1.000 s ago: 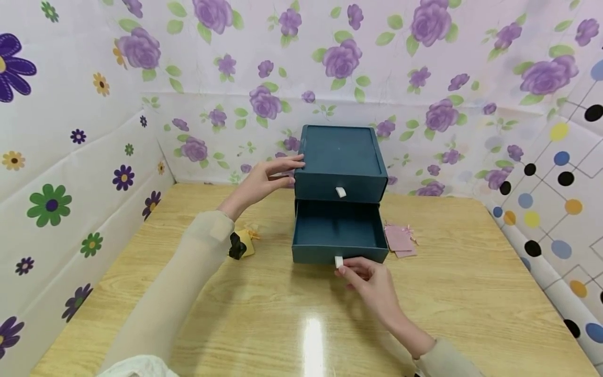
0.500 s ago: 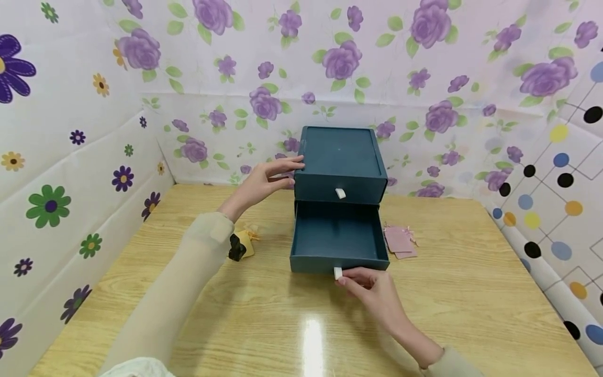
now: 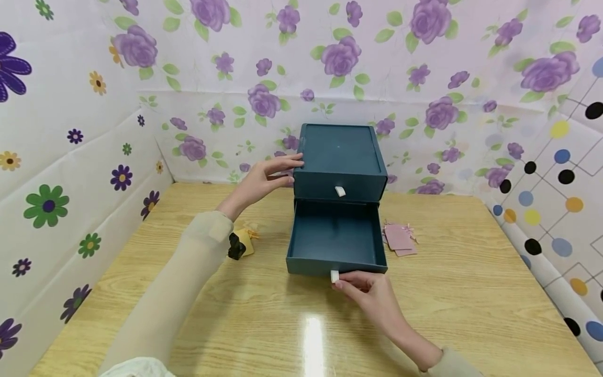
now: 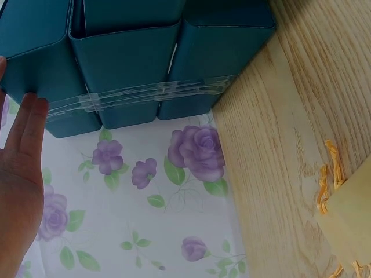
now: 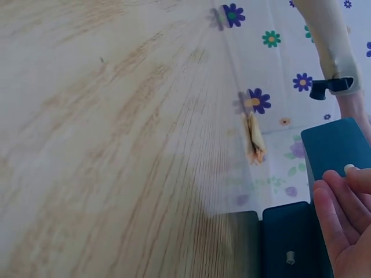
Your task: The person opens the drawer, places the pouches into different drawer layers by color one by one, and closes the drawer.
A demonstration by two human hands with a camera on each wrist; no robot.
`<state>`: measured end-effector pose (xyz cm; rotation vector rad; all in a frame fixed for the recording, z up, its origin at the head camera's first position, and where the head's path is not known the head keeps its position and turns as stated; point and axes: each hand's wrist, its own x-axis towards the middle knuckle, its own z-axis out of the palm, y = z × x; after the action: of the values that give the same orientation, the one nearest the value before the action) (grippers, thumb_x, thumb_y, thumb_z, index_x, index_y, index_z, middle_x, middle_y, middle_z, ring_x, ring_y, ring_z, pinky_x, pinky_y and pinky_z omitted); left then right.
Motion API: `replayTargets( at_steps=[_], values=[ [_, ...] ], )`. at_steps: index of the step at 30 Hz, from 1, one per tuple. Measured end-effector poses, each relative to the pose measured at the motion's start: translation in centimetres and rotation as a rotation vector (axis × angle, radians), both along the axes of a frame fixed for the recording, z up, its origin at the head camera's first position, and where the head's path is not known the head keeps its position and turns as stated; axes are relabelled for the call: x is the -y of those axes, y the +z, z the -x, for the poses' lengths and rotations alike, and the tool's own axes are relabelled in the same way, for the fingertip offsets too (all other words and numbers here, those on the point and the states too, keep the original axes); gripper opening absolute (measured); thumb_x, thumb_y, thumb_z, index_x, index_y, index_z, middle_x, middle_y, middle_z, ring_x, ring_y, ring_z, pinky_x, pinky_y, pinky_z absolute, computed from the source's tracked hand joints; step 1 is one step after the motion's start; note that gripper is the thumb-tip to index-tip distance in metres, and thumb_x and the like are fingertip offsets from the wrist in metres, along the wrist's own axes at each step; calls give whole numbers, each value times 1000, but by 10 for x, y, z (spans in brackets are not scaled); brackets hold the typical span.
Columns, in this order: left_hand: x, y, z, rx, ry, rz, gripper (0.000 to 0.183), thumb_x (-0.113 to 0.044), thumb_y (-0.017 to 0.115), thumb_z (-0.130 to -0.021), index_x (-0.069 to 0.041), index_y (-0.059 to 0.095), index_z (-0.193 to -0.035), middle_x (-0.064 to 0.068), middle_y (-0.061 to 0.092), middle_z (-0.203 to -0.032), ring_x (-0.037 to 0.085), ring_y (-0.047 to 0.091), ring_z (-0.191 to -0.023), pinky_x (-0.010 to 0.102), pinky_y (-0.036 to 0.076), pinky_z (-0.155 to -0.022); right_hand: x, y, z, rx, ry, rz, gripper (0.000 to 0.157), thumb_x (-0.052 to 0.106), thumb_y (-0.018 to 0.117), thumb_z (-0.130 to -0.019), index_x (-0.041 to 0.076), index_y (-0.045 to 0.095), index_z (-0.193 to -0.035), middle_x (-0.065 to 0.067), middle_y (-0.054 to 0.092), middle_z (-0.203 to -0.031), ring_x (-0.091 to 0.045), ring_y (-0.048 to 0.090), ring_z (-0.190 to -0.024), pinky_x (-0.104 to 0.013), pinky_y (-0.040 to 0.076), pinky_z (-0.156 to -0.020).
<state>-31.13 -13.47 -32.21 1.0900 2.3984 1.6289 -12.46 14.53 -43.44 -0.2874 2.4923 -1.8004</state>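
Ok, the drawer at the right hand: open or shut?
Open: the drawer juts out past the top drawer, its inside floor in view, and the right hand pinches its tab.

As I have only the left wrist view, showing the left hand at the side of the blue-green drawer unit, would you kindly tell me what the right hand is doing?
Observer: In the head view, the right hand pinches the white pull tab on the front of the pulled-out drawer.
Operator: Thank you. Is anything lying on the table on the side of the drawer unit away from the left hand?
Observer: Yes, pink pouches lie there, beside the drawer unit on the person's right.
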Motion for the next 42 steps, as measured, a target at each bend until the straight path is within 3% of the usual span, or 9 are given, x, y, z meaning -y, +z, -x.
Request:
replayTargets(
  at_steps=[4,21,31,39,42],
  values=[
    [-1,9,-9,4,0,11,41,-5,58,-99,-5,55,-140,5,38,-160,26,45,-143,37,47,-112,0,0,-2,0,-6,-5,18,27,74,-89,12,78,-99,-5,79,-92,-18,76,-88,-20,60,-74],
    [-2,10,-10,5,-6,-1,41,-4,57,-99,-5,55,-140,5,38,-160,26,45,-143,38,46,-112,-2,-1,-3,27,-20,-31,20,27,73,-90,11,77,-100,-5,79,-93,-24,76,-91,-28,63,-74],
    [-1,10,-11,13,-2,2,41,-5,58,-99,-5,56,-140,4,38,-160,24,45,-143,36,46,-113,-1,-1,-3,18,-19,-35,20,28,72,-90,12,77,-100,-5,79,-93,-22,76,-90,-23,62,-73],
    [0,-3,5,1,1,-4,43,-1,56,-99,-9,57,-140,1,38,-160,22,45,-143,37,46,-113,-1,0,-4,14,-45,-48,18,29,74,-89,14,78,-98,-4,79,-91,-24,76,-89,-23,61,-72],
    [2,-8,9,-15,-1,-2,43,-3,57,-99,-13,57,-140,-3,39,-159,20,46,-142,36,47,-112,-1,0,-5,13,-54,-69,18,31,75,-87,17,78,-99,-1,79,-92,-16,75,-87,-19,59,-74]
  ],
)
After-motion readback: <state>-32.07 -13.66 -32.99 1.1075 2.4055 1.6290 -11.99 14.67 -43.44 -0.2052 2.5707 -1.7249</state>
